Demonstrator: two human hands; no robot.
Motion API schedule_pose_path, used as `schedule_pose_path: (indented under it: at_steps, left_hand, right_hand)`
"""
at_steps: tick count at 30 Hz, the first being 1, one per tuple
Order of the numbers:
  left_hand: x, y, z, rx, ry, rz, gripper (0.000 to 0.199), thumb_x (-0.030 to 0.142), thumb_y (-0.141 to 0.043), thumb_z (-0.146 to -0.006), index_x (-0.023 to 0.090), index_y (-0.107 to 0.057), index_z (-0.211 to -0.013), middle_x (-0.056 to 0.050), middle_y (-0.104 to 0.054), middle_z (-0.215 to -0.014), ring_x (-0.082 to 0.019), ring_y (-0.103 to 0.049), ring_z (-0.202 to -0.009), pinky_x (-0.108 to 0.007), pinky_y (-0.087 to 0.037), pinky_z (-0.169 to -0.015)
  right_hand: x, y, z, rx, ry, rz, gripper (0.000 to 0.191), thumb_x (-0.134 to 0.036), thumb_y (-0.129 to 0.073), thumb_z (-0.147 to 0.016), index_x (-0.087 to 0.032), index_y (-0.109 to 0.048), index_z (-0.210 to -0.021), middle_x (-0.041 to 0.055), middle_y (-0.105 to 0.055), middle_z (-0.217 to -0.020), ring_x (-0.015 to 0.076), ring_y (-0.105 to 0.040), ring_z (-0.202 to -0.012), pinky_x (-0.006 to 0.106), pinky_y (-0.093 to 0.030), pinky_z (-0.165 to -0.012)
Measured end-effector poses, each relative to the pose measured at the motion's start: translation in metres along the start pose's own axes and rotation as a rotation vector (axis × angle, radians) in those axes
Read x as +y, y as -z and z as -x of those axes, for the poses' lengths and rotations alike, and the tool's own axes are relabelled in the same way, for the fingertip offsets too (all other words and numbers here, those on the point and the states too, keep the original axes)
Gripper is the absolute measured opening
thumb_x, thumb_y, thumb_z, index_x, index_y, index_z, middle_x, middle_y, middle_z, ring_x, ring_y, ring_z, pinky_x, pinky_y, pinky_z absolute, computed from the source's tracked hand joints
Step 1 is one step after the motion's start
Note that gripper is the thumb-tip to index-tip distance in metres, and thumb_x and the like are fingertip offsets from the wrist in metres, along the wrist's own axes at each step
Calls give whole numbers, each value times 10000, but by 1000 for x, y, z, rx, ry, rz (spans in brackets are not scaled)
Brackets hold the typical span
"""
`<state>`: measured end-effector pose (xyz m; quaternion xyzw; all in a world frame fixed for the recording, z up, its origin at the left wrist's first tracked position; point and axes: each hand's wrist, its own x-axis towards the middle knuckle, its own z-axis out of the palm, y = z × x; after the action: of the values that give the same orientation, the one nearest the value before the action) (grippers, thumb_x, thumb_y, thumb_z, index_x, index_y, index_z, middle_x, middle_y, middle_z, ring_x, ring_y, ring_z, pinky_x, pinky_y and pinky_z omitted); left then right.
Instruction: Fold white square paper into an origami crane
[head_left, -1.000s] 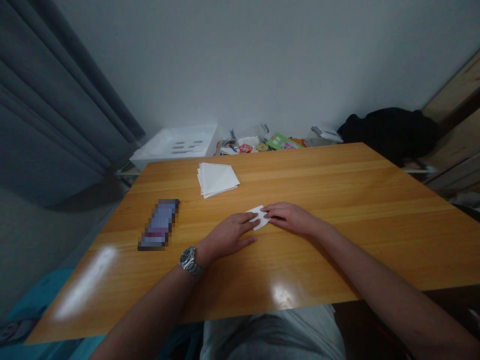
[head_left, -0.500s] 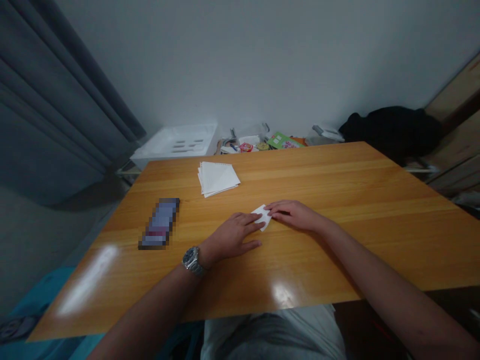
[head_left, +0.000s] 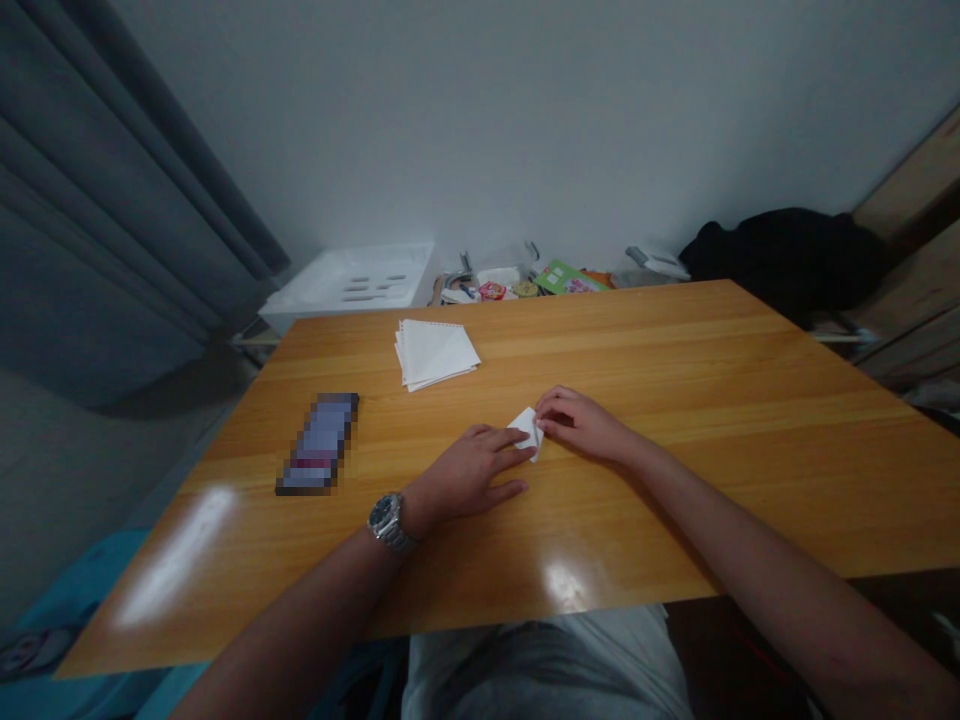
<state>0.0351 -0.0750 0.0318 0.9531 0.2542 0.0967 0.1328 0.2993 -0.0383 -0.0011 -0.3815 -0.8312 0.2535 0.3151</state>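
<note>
A small folded piece of white paper (head_left: 528, 424) lies on the wooden table (head_left: 645, 350) between my hands. My left hand (head_left: 480, 468), with a metal watch at the wrist, lies flat with fingers spread, two fingertips resting on the paper's left and lower part. The fingers of my right hand (head_left: 579, 424) are bent together and pinch the paper's right edge, where a flap looks slightly raised.
White sheets (head_left: 436, 354) lie in a stack farther back. A phone (head_left: 319, 445), blurred out, is at the left. Behind the table stand a white tray (head_left: 352, 280), a green booklet (head_left: 566, 278) and a black cloth heap (head_left: 787, 260).
My right hand's fingers have drawn together from a flatter pose and closed on the paper's right edge. My left hand has shifted slightly right on the paper.
</note>
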Motion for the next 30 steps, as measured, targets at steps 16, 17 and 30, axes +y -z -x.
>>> schedule_pose_path:
  at_steps: [16, 17, 30]
  left_hand:
    - [-1, -4, -1, 2, -7, 6, 508, 440, -523, -992, 270, -475, -1468, -111, -516, -1472, -281, -506, -1322, -456, -384, -1100]
    - [-1, -4, -1, 0, -6, 4, 510, 440, -523, -992, 264, -474, -1469, -112, -516, -1473, -281, -508, -1321, -456, -384, -1102]
    - [1, -2, -2, 1, 4, -4, 502, 454, -503, -997, 239, -501, -1452, -118, -524, -1473, -282, -519, -1318, -460, -398, -1108]
  right_hand:
    - [-4, -11, -2, 110, -142, 133, 115, -272, -641, -923, -196, -646, -837, 67, -568, -967, 214, -551, -913, 360, -467, -830]
    - [-5, -11, -2, 111, -147, 139, 114, -268, -641, -922, -196, -643, -834, 67, -569, -966, 215, -551, -917, 364, -466, -837]
    - [-7, -13, -2, 125, -151, 188, 104, -253, -632, -912, -203, -629, -821, 67, -569, -953, 223, -552, -912, 380, -469, -848]
